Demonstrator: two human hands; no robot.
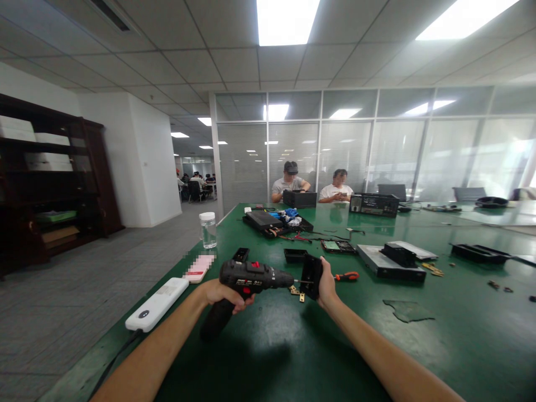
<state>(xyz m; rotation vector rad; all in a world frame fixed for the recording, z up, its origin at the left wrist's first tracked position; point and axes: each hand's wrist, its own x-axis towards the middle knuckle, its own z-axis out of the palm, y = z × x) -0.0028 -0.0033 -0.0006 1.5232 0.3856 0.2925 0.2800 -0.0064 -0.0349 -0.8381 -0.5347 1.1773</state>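
Note:
My left hand (pixel 228 296) is wrapped round the grip of a black cordless drill (pixel 251 277), its bit pointing right. Held upright in my right hand (pixel 327 283) is a small black plastic part (pixel 309 276), open side toward the drill. The bit's tip reaches into that part; whether it sits on a screw I cannot make out. Just below lie several small brass-coloured pieces (pixel 301 296) on the green table (pixel 259 363). Behind my right hand is a screwdriver (pixel 347 276) with an orange and black handle. A small black tray (pixel 295 255) stands beyond the drill.
At left are a white power strip (pixel 157 304), a phone (pixel 200 268) and a clear jar (pixel 208 230). Flat metal drives (pixel 389 262), a glass shard (pixel 408 311) and a black tray (pixel 479 253) lie at right. Two people (pixel 290 181) sit across the table behind black cases.

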